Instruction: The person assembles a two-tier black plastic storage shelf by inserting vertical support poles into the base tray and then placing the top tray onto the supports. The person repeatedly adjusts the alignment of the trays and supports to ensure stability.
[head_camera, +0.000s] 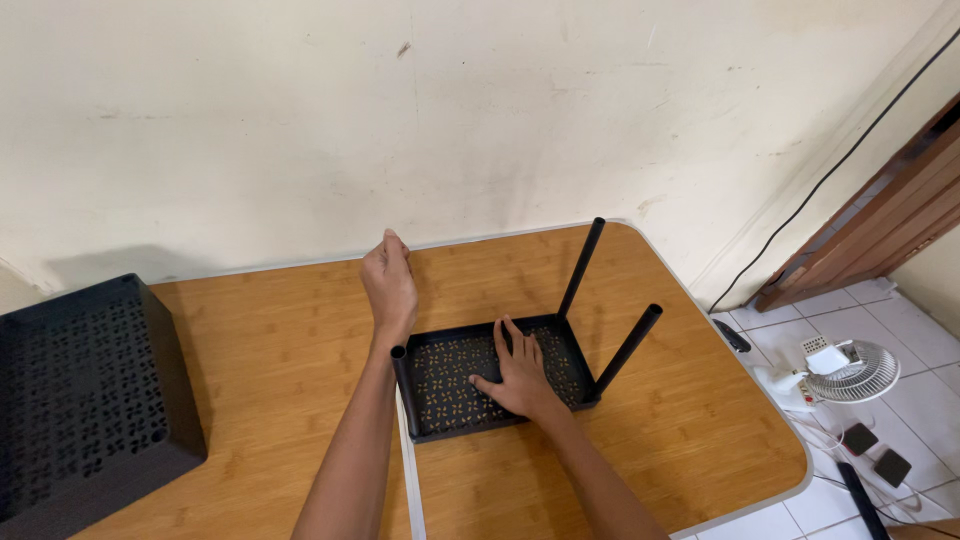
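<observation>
The black tray with holes lies upside down on the wooden bench. The right hand presses flat on it, fingers spread, holding nothing. The left hand closes its grip round the top of one black leg. I count three black legs standing on the tray. One more black tray sits far left.

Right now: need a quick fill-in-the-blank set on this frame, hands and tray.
1. The right hand presses flat inside the black perforated ____.
2. The left hand grips the top of an upright black ____.
3. The tray rests on a ____ table.

Missing words: tray; tube; wooden
</observation>
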